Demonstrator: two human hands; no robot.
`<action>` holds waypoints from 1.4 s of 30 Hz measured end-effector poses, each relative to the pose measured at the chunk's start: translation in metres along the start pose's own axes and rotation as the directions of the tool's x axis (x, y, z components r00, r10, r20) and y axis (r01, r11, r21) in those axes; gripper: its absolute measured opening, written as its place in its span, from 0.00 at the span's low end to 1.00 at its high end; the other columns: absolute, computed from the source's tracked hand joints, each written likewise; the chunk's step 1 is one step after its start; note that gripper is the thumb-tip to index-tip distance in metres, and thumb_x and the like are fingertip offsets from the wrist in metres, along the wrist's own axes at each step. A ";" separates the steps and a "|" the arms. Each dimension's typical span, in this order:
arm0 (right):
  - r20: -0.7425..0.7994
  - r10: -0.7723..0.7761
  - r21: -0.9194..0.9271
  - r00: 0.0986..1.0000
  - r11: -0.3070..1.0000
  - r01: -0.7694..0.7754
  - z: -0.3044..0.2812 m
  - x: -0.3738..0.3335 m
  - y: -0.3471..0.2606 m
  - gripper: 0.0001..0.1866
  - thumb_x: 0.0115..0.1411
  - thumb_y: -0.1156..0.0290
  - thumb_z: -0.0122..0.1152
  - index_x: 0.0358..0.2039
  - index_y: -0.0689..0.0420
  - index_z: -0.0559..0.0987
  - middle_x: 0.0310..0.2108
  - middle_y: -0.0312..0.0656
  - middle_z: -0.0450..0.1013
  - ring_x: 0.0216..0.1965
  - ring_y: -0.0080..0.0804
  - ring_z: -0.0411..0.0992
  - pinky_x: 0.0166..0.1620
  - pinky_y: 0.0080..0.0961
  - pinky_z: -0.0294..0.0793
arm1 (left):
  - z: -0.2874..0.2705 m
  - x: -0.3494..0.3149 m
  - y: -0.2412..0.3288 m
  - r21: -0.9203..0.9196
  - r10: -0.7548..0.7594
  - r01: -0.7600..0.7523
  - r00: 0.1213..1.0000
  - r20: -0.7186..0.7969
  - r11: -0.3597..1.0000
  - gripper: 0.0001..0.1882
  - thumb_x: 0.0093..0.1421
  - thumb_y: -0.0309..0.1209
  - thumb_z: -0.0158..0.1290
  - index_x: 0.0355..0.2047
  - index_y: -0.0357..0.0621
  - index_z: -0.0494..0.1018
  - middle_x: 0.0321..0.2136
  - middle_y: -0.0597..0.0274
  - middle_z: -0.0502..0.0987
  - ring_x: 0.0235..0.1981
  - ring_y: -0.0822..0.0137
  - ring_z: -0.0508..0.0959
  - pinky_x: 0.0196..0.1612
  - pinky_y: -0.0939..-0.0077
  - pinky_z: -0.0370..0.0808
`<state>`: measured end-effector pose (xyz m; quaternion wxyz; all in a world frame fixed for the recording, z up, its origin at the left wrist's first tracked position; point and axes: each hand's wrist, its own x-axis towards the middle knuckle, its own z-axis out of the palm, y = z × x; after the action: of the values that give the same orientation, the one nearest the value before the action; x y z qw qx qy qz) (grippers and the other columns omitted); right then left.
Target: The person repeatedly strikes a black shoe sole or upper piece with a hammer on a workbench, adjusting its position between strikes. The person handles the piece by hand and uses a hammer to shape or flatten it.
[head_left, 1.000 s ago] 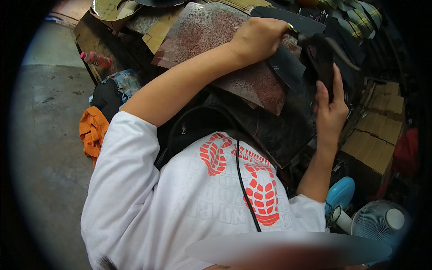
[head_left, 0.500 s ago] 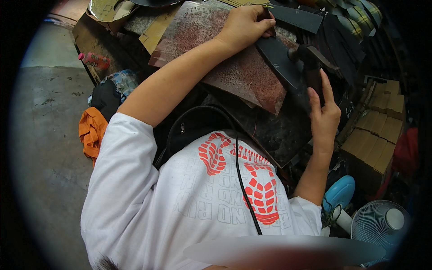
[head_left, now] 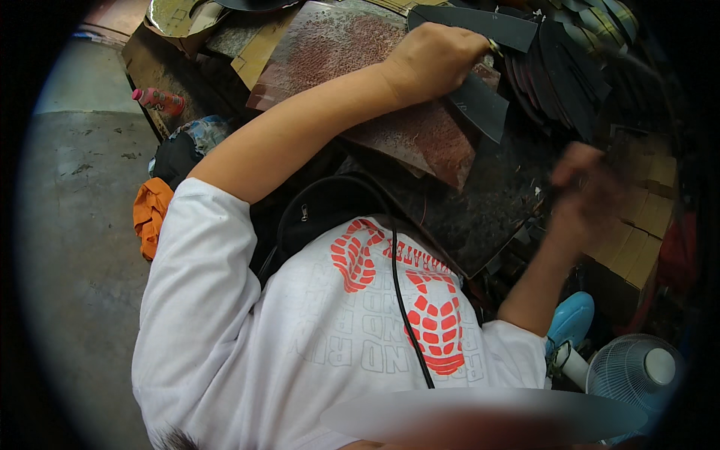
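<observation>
Right hand [head_left: 589,193] swung outward, brassy tool [head_left: 493,47] jutting from left grip [head_left: 439,64].

Two hands [head_left: 435,64] [head_left: 589,191], two grey pieces [head_left: 480,28] [head_left: 481,109] beside the left, one bottle [head_left: 160,101], one fan [head_left: 634,373], one orange cloth [head_left: 152,217]

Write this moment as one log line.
left hand: gripping yellowish-ended item over board; right hand: blurred, grip unclear; lower grey piece: overlapping board

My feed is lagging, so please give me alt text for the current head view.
A person's left hand is curled shut beside a dark grey sheet overlapping a mottled reddish-brown board. The right hand, off to the right, is too blurred to show its grip. Tan boxes and a fan stand at right.
</observation>
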<state>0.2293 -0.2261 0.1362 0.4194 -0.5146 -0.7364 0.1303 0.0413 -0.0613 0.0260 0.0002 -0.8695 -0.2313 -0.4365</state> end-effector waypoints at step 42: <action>-0.084 0.431 -0.314 0.898 0.844 -0.434 0.048 -0.057 0.052 0.27 0.67 0.57 0.60 0.66 0.38 0.69 0.46 0.49 0.80 0.44 0.47 0.81 0.43 0.39 0.79 | 0.011 -0.009 -0.021 -0.680 -0.671 0.684 0.637 0.380 0.264 0.07 0.68 0.28 0.52 0.35 0.34 0.75 0.28 0.61 0.79 0.28 0.73 0.80 0.32 0.81 0.78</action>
<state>0.2343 -0.2414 0.0467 0.2926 -0.7297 -0.6105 0.0959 0.0367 -0.0435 0.0082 -0.5630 -0.5961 -0.3657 -0.4405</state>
